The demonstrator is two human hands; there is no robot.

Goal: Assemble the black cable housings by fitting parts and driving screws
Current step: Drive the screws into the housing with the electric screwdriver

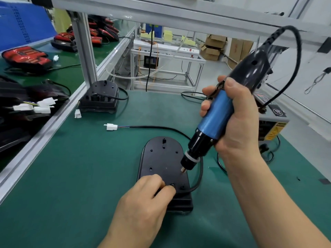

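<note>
A black cable housing (162,159) lies flat on the green mat in front of me, with several screw holes in its top. Its black cable (200,173) loops round the right side and runs to a white connector (111,126). My right hand (234,120) grips a blue and black electric screwdriver (213,122), tilted, with the bit tip just above the housing's right side. My left hand (152,196) rests on the near end of the housing, fingers curled and pinching at something small near a hole; what it pinches is hidden.
A second black housing (100,97) with its cable stands at the back left by an aluminium post (84,51). Red and black lamp units (26,58) and white connectors (43,105) lie on the left conveyor. A grey power box (272,119) sits at the right.
</note>
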